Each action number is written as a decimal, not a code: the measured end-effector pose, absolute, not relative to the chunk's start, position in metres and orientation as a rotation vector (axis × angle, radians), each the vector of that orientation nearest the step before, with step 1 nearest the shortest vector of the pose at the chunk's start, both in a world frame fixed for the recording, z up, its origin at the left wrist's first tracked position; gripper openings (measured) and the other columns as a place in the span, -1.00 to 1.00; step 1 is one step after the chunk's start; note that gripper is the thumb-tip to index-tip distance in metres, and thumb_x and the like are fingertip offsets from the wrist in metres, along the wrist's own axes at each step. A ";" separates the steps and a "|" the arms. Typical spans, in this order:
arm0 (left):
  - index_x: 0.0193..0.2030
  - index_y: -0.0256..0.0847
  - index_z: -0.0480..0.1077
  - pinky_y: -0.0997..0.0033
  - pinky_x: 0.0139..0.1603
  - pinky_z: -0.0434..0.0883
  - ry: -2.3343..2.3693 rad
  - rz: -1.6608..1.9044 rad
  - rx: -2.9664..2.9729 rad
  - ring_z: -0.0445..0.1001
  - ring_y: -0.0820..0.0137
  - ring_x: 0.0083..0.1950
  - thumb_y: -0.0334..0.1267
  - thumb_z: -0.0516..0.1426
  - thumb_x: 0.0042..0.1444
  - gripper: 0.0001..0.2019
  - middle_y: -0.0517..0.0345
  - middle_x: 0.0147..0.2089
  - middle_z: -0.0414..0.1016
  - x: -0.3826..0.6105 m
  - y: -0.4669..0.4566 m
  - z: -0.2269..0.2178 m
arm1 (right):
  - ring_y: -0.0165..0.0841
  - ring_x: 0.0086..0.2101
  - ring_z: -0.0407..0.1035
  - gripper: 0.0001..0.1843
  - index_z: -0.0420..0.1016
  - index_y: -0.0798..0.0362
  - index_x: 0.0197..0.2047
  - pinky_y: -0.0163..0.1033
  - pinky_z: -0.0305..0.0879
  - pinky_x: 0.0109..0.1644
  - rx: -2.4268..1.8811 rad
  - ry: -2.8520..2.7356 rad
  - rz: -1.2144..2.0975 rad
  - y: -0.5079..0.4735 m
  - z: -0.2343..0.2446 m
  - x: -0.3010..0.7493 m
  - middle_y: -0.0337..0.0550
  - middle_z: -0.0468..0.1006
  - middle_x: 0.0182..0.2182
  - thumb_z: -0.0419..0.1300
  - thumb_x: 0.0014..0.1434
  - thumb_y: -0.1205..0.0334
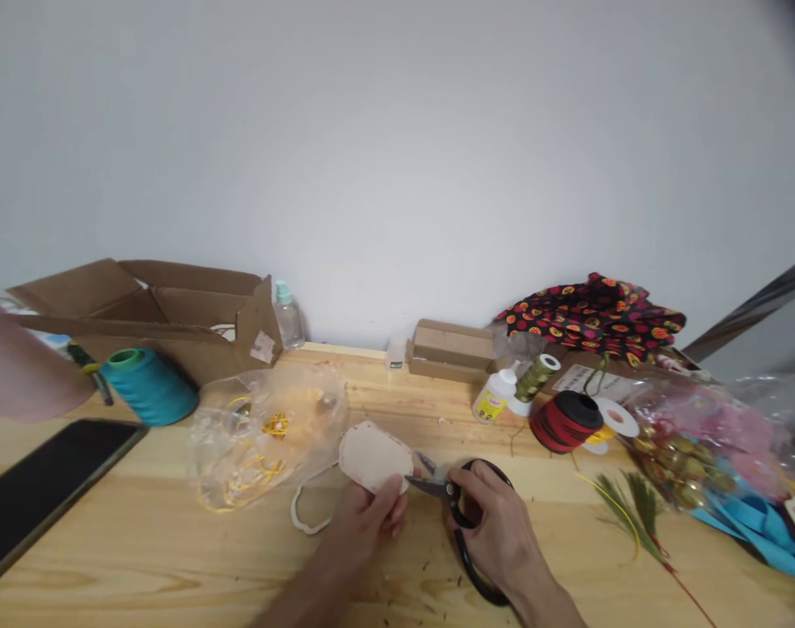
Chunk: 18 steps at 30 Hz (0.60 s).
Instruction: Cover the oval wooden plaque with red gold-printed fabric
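Note:
My left hand (370, 515) is closed on a flat pale leather-like piece (373, 453) with a rounded outline, held just above the wooden table (142, 558). My right hand (495, 519) grips black scissors (459, 506) by their loops; the blades point left and meet the right edge of the pale piece. A thin curved offcut strip (306, 515) lies on the table to the left of my left hand.
A clear plastic bag with yellow cord (260, 436) lies left of the hands, with a teal thread cone (149, 384), an open cardboard box (168, 314) and a dark tablet (37, 488) further left. On the right are a glue bottle (495, 394), red spool (564, 421), patterned fabric (594, 318) and green feathers (636, 510).

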<state>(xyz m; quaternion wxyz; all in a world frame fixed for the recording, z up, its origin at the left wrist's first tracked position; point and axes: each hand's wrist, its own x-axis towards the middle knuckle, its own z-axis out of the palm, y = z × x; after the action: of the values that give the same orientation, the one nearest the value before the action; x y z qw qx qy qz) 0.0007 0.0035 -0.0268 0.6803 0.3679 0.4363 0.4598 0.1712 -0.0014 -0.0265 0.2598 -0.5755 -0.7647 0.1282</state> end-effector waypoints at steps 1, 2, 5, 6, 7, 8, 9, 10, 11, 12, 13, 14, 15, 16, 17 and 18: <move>-0.43 -0.32 0.34 0.54 -0.63 0.05 0.979 1.017 0.839 -0.01 0.59 -0.65 0.01 0.12 -0.12 -0.64 0.40 -0.70 0.04 0.000 0.003 -0.027 | -0.36 -0.45 0.28 -0.64 0.45 0.01 -0.28 -0.35 0.19 -0.44 -1.587 -2.063 0.340 0.000 -0.026 0.172 -0.21 0.36 -0.49 0.07 -0.21 0.47; -0.43 -0.33 0.35 0.53 -0.63 0.05 0.986 1.002 0.849 0.00 0.59 -0.65 0.02 0.12 -0.13 -0.63 0.40 -0.70 0.04 0.000 0.002 -0.026 | -0.35 -0.45 0.29 -0.64 0.45 0.00 -0.28 -0.35 0.20 -0.43 -1.625 -2.045 0.324 0.001 -0.025 0.174 -0.21 0.37 -0.48 0.07 -0.20 0.46; -0.40 -0.36 0.38 0.53 -0.62 0.05 1.032 0.961 0.859 0.01 0.58 -0.65 0.02 0.11 -0.12 -0.61 0.39 -0.69 0.05 0.001 -0.002 -0.026 | -0.34 -0.45 0.30 -0.66 0.45 0.02 -0.25 -0.33 0.20 -0.42 -1.724 -1.948 0.240 0.006 -0.026 0.182 -0.19 0.39 -0.47 0.08 -0.15 0.42; -0.37 -0.37 0.39 0.53 -0.62 0.05 1.047 0.953 0.851 0.01 0.58 -0.65 0.01 0.11 -0.12 -0.60 0.39 -0.69 0.05 0.002 -0.003 -0.025 | -0.35 -0.46 0.29 -0.67 0.45 0.03 -0.25 -0.33 0.20 -0.43 -1.716 -1.933 0.234 0.006 -0.027 0.184 -0.19 0.38 -0.47 0.08 -0.15 0.42; -0.34 -0.38 0.40 0.53 -0.62 0.05 1.061 0.952 0.843 0.01 0.58 -0.65 0.01 0.10 -0.11 -0.60 0.40 -0.69 0.04 0.003 -0.003 -0.025 | -0.36 -0.47 0.28 -0.67 0.44 0.04 -0.25 -0.34 0.20 -0.44 -1.686 -1.933 0.248 0.006 -0.027 0.186 -0.19 0.37 -0.47 0.08 -0.16 0.42; -0.31 -0.38 0.40 0.54 -0.62 0.04 1.072 0.960 0.838 0.01 0.58 -0.65 0.00 0.10 -0.10 -0.59 0.40 -0.69 0.03 0.004 -0.003 -0.024 | -0.38 -0.49 0.27 -0.66 0.44 0.05 -0.25 -0.34 0.20 -0.44 -1.646 -1.941 0.275 0.006 -0.028 0.186 -0.19 0.36 -0.48 0.08 -0.16 0.43; -0.30 -0.38 0.39 0.54 -0.62 0.04 1.081 0.965 0.845 0.02 0.58 -0.65 -0.01 0.10 -0.10 -0.59 0.40 -0.70 0.04 0.005 -0.003 -0.024 | -0.38 -0.49 0.27 -0.66 0.43 0.06 -0.25 -0.35 0.20 -0.45 -1.606 -1.954 0.307 0.005 -0.029 0.185 -0.20 0.35 -0.48 0.07 -0.16 0.44; -0.31 -0.38 0.39 0.54 -0.63 0.04 1.091 0.966 0.865 0.03 0.58 -0.65 -0.02 0.10 -0.10 -0.61 0.40 -0.70 0.04 0.006 -0.002 -0.024 | -0.39 -0.49 0.26 -0.66 0.43 0.06 -0.25 -0.36 0.20 -0.44 -1.578 -1.966 0.334 0.004 -0.029 0.184 -0.20 0.35 -0.48 0.07 -0.17 0.44; -0.34 -0.36 0.38 0.54 -0.63 0.04 1.103 0.962 0.897 0.04 0.58 -0.66 -0.04 0.10 -0.10 -0.64 0.40 -0.71 0.06 0.007 -0.001 -0.024 | -0.38 -0.48 0.27 -0.66 0.43 0.05 -0.26 -0.36 0.20 -0.44 -1.564 -1.975 0.351 0.002 -0.028 0.181 -0.20 0.34 -0.49 0.07 -0.17 0.45; -0.38 -0.34 0.37 0.54 -0.64 0.03 1.116 0.958 0.933 0.05 0.57 -0.66 -0.06 0.11 -0.10 -0.68 0.40 -0.72 0.08 0.007 0.000 -0.024 | -0.37 -0.46 0.27 -0.66 0.42 0.05 -0.26 -0.35 0.19 -0.43 -1.559 -1.985 0.358 0.001 -0.028 0.179 -0.21 0.34 -0.49 0.07 -0.17 0.46; -0.43 -0.32 0.35 0.54 -0.65 0.03 1.135 0.954 0.960 0.05 0.57 -0.68 -0.08 0.12 -0.10 -0.72 0.40 -0.73 0.09 0.008 0.001 -0.025 | -0.36 -0.45 0.28 -0.65 0.42 0.04 -0.26 -0.35 0.19 -0.43 -1.555 -1.996 0.361 0.000 -0.026 0.177 -0.21 0.34 -0.49 0.07 -0.17 0.46; -0.46 -0.29 0.32 0.54 -0.66 0.02 1.155 0.949 0.980 0.05 0.57 -0.69 -0.09 0.12 -0.10 -0.75 0.40 -0.73 0.09 0.008 0.001 -0.026 | -0.36 -0.44 0.28 -0.66 0.42 0.04 -0.27 -0.35 0.19 -0.43 -1.550 -2.008 0.363 0.000 -0.025 0.175 -0.21 0.35 -0.48 0.07 -0.18 0.46; -0.49 -0.27 0.30 0.54 -0.66 0.02 1.174 0.943 0.992 0.04 0.57 -0.70 -0.10 0.11 -0.10 -0.76 0.40 -0.74 0.09 0.009 0.001 -0.026 | -0.36 -0.43 0.28 -0.66 0.42 0.03 -0.27 -0.35 0.18 -0.43 -1.544 -2.023 0.366 -0.001 -0.023 0.173 -0.21 0.35 -0.48 0.07 -0.18 0.47; -0.52 -0.26 0.28 0.54 -0.67 0.02 1.189 0.940 0.998 0.04 0.57 -0.70 -0.11 0.11 -0.10 -0.77 0.40 -0.74 0.08 0.010 0.001 -0.026 | -0.36 -0.43 0.28 -0.66 0.42 0.03 -0.28 -0.35 0.18 -0.43 -1.538 -2.036 0.371 -0.002 -0.022 0.172 -0.22 0.35 -0.48 0.08 -0.19 0.47; -0.54 -0.25 0.27 0.53 -0.66 0.02 1.198 0.938 1.002 0.04 0.56 -0.70 -0.10 0.10 -0.10 -0.76 0.40 -0.74 0.08 0.010 0.000 -0.025 | -0.36 -0.43 0.28 -0.66 0.42 0.03 -0.28 -0.35 0.17 -0.43 -1.532 -2.051 0.378 -0.003 -0.021 0.172 -0.22 0.35 -0.48 0.08 -0.19 0.47; -0.56 -0.25 0.27 0.52 -0.65 0.03 1.210 0.939 1.006 0.05 0.55 -0.69 -0.10 0.10 -0.10 -0.76 0.39 -0.75 0.08 0.011 -0.001 -0.024 | -0.36 -0.42 0.28 -0.66 0.42 0.03 -0.28 -0.35 0.17 -0.42 -1.529 -2.063 0.385 -0.004 -0.020 0.172 -0.22 0.36 -0.47 0.07 -0.19 0.48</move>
<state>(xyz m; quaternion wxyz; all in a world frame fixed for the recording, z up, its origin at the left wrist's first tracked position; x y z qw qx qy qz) 0.0109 -0.0013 -0.0238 0.6088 0.4356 0.5237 0.4066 0.1722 -0.0036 -0.0201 0.2692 -0.5671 -0.7652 0.1428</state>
